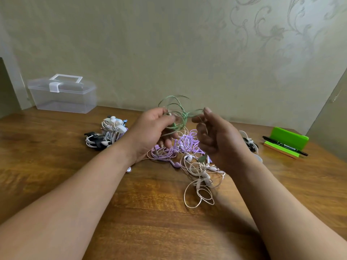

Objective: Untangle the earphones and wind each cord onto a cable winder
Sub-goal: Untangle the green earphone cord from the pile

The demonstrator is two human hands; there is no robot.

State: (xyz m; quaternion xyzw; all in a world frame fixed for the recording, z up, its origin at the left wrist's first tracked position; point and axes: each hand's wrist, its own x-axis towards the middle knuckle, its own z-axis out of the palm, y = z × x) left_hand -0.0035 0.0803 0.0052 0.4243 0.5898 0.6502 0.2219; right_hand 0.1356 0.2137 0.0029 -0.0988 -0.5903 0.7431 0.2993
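Untangling step: left hand (155, 129) and right hand (216, 141) both pinch the green cord (185, 117); next I'd tease its loops apart gently.

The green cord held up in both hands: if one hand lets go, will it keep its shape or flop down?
The green cord probably flops, being thin, yet its loops arch above the left hand and right hand, so some curl may stay. It looks light. Its crossed loops may snag.
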